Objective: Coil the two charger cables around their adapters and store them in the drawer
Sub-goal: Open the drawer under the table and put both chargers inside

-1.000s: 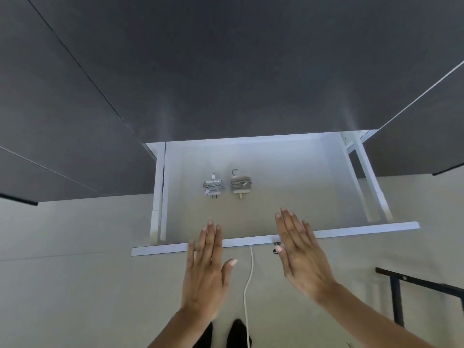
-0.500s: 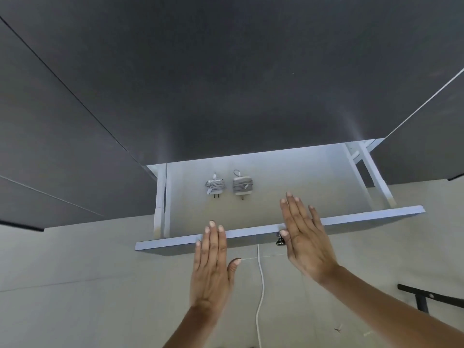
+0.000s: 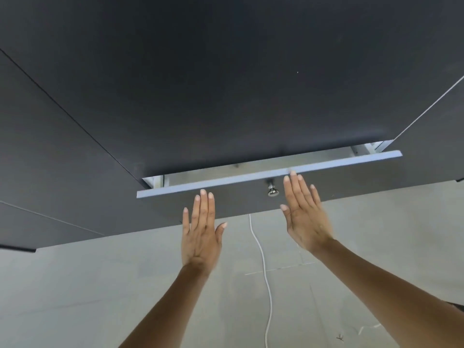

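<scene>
Drawer [image 3: 251, 178] is nearly shut, so there's only a thin slit between its front edge and the dark desktop [image 3: 226, 84] above, way too narrow for a hand. The metal knob [image 3: 272, 190] sticks out between the two flat palms, left hand [image 3: 200, 232] and right hand [image 3: 305, 214]. Floor [image 3: 100, 285] below is open apart from a white cable [image 3: 263, 267].

Matte black worktop [image 3: 226, 71] fills the upper frame; drawer [image 3: 263, 175] edge pale blue-white, silver knob [image 3: 273, 190]; plain beige floor [image 3: 75, 297], white cord [image 3: 266, 272] at lower centre.
</scene>
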`<state>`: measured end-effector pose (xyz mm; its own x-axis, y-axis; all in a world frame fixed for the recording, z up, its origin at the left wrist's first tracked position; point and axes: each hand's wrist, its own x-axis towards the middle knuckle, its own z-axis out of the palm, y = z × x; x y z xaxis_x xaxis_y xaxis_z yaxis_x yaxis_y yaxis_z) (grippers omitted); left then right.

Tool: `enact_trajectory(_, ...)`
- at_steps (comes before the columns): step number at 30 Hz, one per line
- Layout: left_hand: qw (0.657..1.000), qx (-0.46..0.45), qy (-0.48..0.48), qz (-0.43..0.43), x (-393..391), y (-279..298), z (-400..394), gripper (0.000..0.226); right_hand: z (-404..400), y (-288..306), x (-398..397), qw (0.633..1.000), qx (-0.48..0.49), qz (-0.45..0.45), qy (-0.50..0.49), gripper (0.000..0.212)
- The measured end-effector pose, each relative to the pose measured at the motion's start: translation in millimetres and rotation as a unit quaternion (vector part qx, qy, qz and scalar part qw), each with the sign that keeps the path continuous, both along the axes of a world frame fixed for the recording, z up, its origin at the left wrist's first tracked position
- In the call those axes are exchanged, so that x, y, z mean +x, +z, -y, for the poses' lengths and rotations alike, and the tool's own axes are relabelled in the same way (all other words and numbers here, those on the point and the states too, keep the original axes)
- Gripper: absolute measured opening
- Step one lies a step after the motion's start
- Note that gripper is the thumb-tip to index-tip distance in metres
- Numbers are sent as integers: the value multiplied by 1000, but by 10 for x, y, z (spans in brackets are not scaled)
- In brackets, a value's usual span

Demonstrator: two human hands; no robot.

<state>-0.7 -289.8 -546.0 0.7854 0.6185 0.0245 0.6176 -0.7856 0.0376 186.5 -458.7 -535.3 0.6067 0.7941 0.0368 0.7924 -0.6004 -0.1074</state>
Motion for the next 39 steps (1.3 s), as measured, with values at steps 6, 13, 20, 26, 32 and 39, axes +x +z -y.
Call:
enact_trajectory(6, 1000, -5, 26, -8, 253, 99, -235, 65, -240, -71, 124, 999, -8, -8, -44, 61)
enact_trajectory(13, 999, -24, 32, -21, 373, 159, -301, 68, -436, -77, 139, 996, -21, -39, -72, 67)
enact_trajectory(20, 998, -43, 51, -20, 469, 94, -300, 70, -543, -65, 148, 993, -30, -62, -92, 68)
enact_trajectory(26, 998, -46, 35, -27, 430, 128, -337, 68, -532, -3, 129, 993, -34, -69, -92, 67)
enact_trajectory(32, 996, -54, 13, -68, 363, 313, -327, 68, -510, 160, 2, 991, -62, -83, -81, 68)
enact_trajectory(39, 992, -89, 20, -82, 244, 877, -113, 69, -535, 764, -350, 986, -76, -120, -85, 68)
